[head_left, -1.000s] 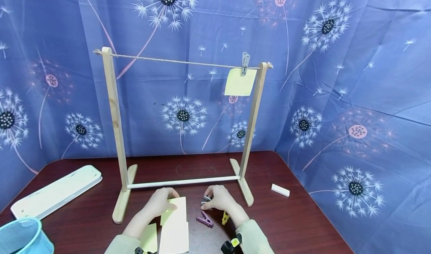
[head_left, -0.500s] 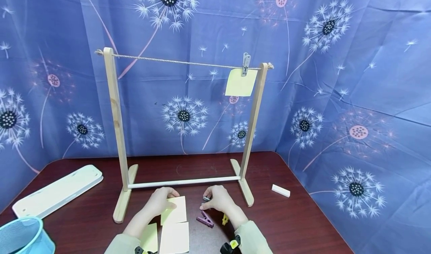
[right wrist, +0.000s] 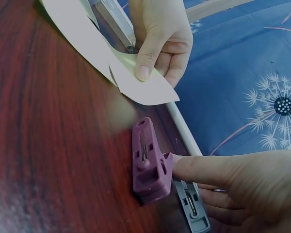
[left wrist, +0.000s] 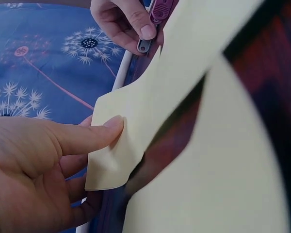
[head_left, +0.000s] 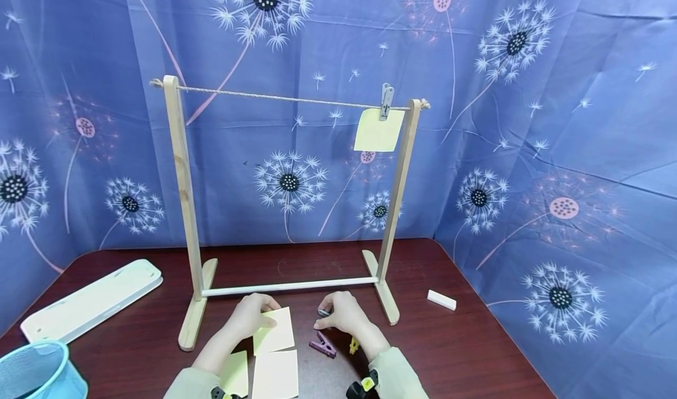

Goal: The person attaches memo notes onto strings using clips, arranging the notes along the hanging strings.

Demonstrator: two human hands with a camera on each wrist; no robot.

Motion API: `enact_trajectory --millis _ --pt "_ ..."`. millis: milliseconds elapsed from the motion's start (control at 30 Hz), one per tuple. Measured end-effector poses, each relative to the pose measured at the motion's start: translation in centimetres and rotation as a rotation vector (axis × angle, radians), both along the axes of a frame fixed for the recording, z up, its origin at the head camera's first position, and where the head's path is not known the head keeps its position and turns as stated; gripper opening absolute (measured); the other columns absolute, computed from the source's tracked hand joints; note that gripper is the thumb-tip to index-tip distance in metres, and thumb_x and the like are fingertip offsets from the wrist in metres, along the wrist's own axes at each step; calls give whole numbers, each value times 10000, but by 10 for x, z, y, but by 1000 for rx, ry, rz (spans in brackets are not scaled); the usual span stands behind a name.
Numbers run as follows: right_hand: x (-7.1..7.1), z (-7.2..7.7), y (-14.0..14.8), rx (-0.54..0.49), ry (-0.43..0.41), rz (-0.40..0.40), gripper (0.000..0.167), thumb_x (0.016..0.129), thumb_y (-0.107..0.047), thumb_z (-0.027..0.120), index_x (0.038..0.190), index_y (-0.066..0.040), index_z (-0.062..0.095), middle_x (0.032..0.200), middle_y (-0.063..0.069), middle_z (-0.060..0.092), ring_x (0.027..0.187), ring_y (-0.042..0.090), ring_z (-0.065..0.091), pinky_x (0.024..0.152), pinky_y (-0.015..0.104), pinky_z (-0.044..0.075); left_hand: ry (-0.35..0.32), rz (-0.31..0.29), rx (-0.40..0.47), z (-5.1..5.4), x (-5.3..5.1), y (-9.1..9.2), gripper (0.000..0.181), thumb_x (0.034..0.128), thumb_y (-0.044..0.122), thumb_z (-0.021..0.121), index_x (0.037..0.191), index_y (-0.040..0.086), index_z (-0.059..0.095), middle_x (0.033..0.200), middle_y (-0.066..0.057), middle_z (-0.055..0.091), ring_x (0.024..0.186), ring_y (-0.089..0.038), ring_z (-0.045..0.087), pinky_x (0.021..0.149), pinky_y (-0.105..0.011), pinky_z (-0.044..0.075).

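Clearly, at bottom centre of the head view, the left hand's (head_left: pixel 248 317) grip pinches a yellow sheet (head_left: pixel 274 332) — thumb across its face. Just to the right, the right hand (head_left: pixel 341 314) has a grey clothespin (right wrist: pixel 191 207) in its grip, as far as the half-hidden fingers show. Below it, a purple clothespin (head_left: pixel 323 346) rests on the worktop (head_left: pixel 439 352); a clipped sheet (head_left: pixel 378 133) hangs upper right of centre.

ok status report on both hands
Left hand pinches pale yellow square paper. Right hand pinches grey plastic clothespin. Purple plastic clothespin lies close to right hand.
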State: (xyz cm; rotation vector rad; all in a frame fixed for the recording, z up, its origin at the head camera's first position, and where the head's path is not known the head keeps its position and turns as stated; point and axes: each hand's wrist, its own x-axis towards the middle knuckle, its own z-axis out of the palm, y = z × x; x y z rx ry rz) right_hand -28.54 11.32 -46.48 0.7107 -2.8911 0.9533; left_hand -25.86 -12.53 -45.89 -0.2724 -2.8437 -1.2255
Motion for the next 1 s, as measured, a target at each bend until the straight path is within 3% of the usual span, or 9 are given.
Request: enact_trajectory --millis 333,500,700,1000 --pt "-1 6 3 -45 -22 26 225 719 -180 862 839 -52 721 767 5 699 651 -7 535 618 194 465 -32 -25 33 2 -2 -3 198 701 -51 814 849 34 713 786 -17 692 758 -138 624 703 -318 516" --pt "-3 11 7 -93 0 65 211 759 -156 830 874 -23 713 796 52 707 690 62 601 639 213 485 -46 -68 79 5 -2 -8 202 710 -68 799 885 -10 714 801 -37 691 767 -146 623 701 -316 520" --pt "-4 17 10 -144 -15 55 242 804 -141 791 960 26 711 867 109 719 751 159 648 645 213 491 -31 -111 96 10 -1 -14 215 713 -62 794 910 -23 719 809 -54 700 769 -155 630 706 -329 516" --pt "-7 23 13 -160 -14 41 287 807 -165 797 1013 18 719 877 97 726 763 135 654 634 207 493 -11 -132 92 20 1 -15 202 725 -29 797 919 0 744 843 -69 727 786 -154 650 714 -334 528"
